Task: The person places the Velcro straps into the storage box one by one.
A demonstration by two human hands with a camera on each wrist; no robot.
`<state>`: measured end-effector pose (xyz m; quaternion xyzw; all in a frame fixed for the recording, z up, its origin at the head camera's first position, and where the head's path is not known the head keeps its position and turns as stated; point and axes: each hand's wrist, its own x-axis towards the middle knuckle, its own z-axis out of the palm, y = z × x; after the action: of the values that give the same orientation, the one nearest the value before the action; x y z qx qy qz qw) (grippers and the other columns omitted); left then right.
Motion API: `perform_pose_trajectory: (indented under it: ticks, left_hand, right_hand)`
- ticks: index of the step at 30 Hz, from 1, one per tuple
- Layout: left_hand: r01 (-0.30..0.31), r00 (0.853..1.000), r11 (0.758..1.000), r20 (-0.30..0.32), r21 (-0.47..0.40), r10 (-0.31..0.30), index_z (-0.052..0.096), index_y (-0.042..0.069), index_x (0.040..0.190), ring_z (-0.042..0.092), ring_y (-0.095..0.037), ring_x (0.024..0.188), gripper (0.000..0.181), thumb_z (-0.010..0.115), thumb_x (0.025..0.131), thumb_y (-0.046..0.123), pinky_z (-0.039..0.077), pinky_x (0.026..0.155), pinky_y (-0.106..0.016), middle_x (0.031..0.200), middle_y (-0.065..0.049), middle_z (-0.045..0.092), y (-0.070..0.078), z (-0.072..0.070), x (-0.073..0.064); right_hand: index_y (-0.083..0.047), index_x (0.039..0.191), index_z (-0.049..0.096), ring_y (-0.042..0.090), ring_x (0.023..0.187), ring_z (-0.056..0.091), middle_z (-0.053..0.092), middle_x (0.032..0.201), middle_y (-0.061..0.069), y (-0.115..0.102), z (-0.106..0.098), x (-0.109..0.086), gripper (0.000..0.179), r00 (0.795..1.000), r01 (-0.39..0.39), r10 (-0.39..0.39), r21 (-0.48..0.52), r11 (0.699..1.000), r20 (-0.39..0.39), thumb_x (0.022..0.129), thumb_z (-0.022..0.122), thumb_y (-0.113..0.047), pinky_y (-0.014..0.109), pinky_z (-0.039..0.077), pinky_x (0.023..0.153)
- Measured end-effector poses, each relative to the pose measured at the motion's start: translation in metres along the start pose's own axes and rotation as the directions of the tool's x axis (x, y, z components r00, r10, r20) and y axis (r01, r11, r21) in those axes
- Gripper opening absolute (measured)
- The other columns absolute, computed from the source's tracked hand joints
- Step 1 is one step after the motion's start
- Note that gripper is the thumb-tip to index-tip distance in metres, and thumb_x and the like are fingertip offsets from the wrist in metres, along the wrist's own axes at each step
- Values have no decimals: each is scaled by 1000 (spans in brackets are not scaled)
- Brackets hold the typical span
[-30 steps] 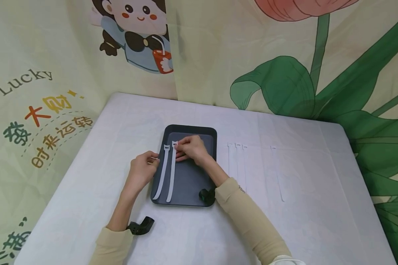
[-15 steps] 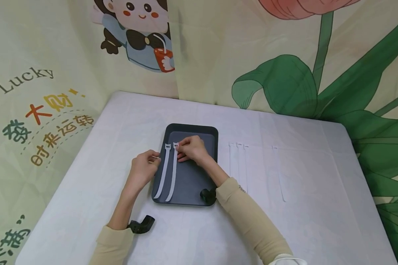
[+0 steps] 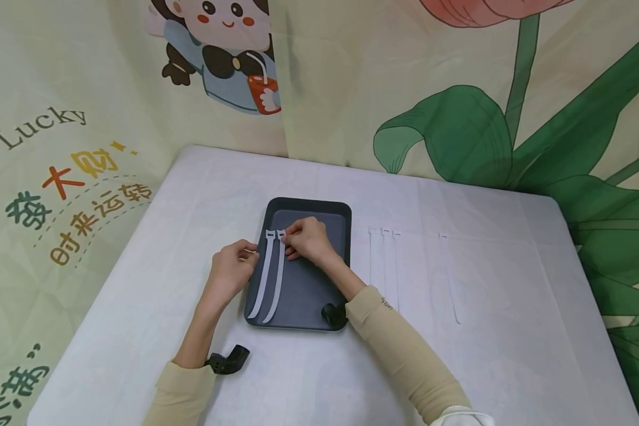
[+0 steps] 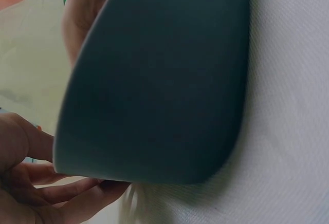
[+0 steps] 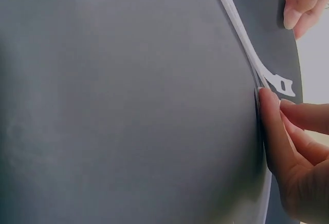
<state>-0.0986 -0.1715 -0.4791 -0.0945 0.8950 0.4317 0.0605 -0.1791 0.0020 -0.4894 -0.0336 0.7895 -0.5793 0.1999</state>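
Observation:
A dark grey tray (image 3: 314,284) lies on the white-covered table. Two white cable ties with slotted heads lie lengthwise along its left side: a left cable tie (image 3: 262,278) and, just beside it, a right cable tie (image 3: 277,284). My right hand (image 3: 310,241) pinches the right tie close to its head. In the right wrist view, its thumb and fingertips (image 5: 270,103) meet right by a slotted head (image 5: 284,84). My left hand (image 3: 233,266) grips the tray's left rim, thumb and fingers (image 4: 85,196) on either side of the edge.
Several more white ties lie right of the tray, faint against the cloth: a group of thin ties (image 3: 385,254) close by and a single tie (image 3: 449,278) farther right. A printed curtain (image 3: 330,89) hangs behind the table's back edge.
The right tie's head has shifted slightly toward the left tie, and its lower end has swung left in a curve. My left hand stays at the rim.

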Motion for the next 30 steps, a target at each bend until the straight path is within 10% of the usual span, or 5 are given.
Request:
perform_pose_trajectory:
  ticks: [19, 30]
  left_hand:
    - [-10, 1000, 1000, -10, 24, 10, 67, -6, 123, 72, -34, 92, 30, 56, 100, 9, 55, 72, -37, 110, -27, 73, 4, -1, -2]
    - [-17, 1000, 999, -13, 43, 18, 68, -6, 122, 71, -33, 91, 29, 57, 100, 9, 53, 68, -31, 109, -27, 73, 4, 3, 1]
  right_hand:
    - [1, 110, 72, 19, 60, 69, 77, 85, 13, -3, -7, -9, 18, 1000, 16, -18, -169, 985, -9, 93, 74, -6, 34, 60, 58]
    - [-1, 110, 73, 33, 72, 73, 76, 87, 18, -14, -23, -28, 21, 996, 81, -70, -233, 969, 53, 95, 74, -15, 23, 49, 53]
